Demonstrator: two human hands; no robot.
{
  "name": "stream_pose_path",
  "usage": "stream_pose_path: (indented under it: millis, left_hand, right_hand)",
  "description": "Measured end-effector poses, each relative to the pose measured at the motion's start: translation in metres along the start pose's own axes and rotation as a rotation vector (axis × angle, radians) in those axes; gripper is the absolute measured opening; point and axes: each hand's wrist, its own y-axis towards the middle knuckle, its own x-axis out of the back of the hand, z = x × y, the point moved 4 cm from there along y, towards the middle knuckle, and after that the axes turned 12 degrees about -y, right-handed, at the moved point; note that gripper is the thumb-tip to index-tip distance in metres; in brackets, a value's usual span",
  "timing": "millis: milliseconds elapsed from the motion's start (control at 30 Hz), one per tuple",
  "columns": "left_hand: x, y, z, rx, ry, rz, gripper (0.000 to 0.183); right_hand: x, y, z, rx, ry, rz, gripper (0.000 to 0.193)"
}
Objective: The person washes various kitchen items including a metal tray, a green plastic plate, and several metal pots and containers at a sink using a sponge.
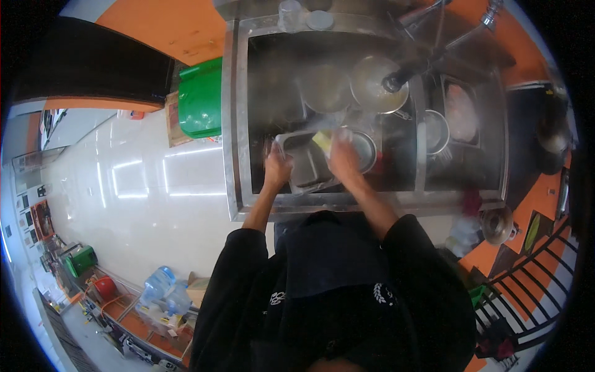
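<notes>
A rectangular stainless steel pan is tilted in the left sink basin, close to the near edge. My left hand is closed on its left rim. At the pan's upper right corner, my right hand presses a yellow sponge to the metal; motion blurs these fingers a little. Just right of that hand is a round metal bowl, partly hidden by it. Beyond the hands lie two large round metal bowls, one of them under the faucet head.
The right basin holds a small round strainer or pot and a tray with a pale pink item. A clear cup and a round lid sit on the back ledge. Left of the sink stands a green bin. Steam hazes the basins.
</notes>
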Motion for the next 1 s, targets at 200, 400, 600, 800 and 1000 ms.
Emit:
stream_pose_path:
  millis: [200,400,600,800,1000]
  left_hand:
    - [-0.018,-0.013,-0.007,-0.051,-0.052,0.079,0.048]
    - [-0.028,-0.012,0.004,0.157,-0.472,0.292,0.057]
    - [-0.005,-0.006,0.015,0.035,0.218,0.011,0.068]
    - [-0.021,-0.008,-0.014,0.199,0.273,0.082,0.051]
    - [-0.023,-0.011,-0.012,0.152,0.229,0.121,0.063]
  right_hand:
    - [-0.060,0.004,0.045,-0.104,0.498,-0.279,0.048]
    - [-0.118,-0.024,0.046,-0.234,1.707,0.263,0.043]
    - [-0.036,-0.060,0.072,0.196,0.337,0.644,0.036]
    - [-0.062,-0.052,0.036,0.310,0.221,0.782,0.026]
    - [-0.047,-0.060,0.021,0.480,0.205,0.687,0.029]
